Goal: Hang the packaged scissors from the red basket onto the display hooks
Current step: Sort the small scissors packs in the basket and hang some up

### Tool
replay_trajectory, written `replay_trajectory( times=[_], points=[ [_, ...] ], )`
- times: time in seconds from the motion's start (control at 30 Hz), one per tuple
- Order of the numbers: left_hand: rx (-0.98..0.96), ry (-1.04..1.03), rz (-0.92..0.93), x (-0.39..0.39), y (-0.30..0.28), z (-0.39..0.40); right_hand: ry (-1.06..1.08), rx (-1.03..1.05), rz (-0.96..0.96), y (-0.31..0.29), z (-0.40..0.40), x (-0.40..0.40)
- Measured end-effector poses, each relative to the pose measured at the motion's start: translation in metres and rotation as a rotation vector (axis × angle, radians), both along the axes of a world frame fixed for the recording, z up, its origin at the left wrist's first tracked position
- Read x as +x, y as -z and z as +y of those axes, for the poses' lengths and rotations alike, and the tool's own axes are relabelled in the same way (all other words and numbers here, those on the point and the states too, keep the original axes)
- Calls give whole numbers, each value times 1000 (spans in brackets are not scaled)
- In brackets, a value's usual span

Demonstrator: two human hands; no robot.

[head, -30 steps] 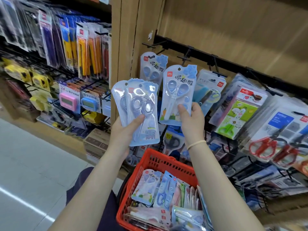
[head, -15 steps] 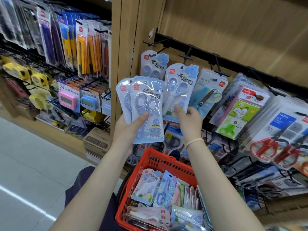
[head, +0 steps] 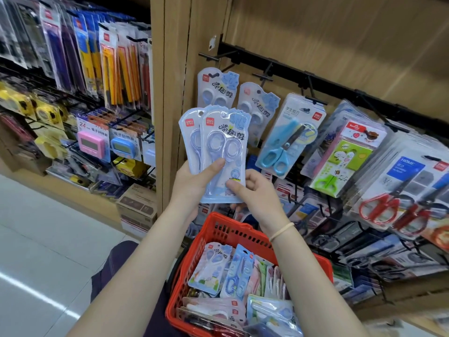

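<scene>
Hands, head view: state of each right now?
Left hand: holds two light-blue scissor packs, thumb across the front.
Right hand: pinches the front pack's lower edge.

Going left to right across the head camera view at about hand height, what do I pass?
Pink digital timer → blue digital timer → light-blue scissors packs held in the hands → blue student scissors pack → green scissors pack → red-handled scissors.

A pink timer (head: 91, 145) and blue timer (head: 123, 148) (side by side) hang left of cardboard boxes (head: 137, 210).
</scene>
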State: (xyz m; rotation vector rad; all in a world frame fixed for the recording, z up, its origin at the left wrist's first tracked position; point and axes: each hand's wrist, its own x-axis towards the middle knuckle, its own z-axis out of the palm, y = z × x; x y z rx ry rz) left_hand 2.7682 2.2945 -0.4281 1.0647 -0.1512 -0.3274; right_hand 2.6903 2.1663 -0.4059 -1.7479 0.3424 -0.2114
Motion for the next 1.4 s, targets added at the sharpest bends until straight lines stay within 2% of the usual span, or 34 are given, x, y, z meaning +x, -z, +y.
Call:
replay_trajectory(
  times=[0.27,0.5,0.9,1.03,1.1,1.23,1.33,1.4],
  points=[
    [39,-92,-47,4,3,5,116,136,-105,-3,-1,-1],
    [58,-140,-25,8,10,9,203,21,-218,-14,-13,10],
    [124,-183,-12,2,22,12,262,0,-175,-17,-19,26],
    [128,-155,-26,2,18,12,284,88,-80,-9,-23,33],
    [126,-145,-30,2,17,12,287,51,-6,0,-26,31],
    [114,-115,-43,0,15,9,257,30,108,11,-23,17],
    [123,-67,-42,-1,11,2,65,44,134,9,-13,7],
    [146,-23,-58,0,6,-5,-56,55,81,5,-7,3]
  ],
)
